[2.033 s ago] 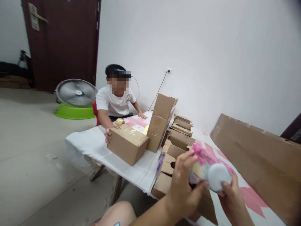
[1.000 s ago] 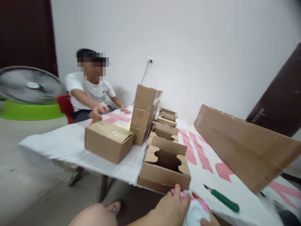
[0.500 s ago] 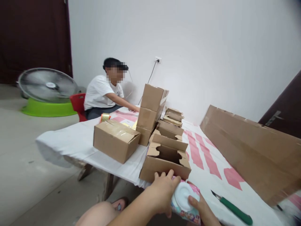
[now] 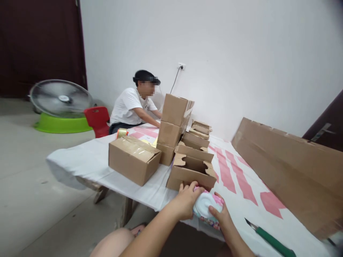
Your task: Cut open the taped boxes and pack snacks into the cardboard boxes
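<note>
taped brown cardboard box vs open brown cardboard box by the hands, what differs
The taped brown cardboard box is shut, glossy tape on top; the open brown cardboard box shows its inside. The open box is by the left hand, the taped box farther away. Both are rectangular.

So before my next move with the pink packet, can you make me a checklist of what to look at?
1. Pink packet held by both the left hand and right hand: ok.
2. Nearest box open at the top: ok.
3. Nothing inside that box: cannot tell, it is dark in there.
4. Left hand not touching that box: cannot tell, it is right by the front.
5. Green knife covered: not ok, its metal blade shows.
</note>
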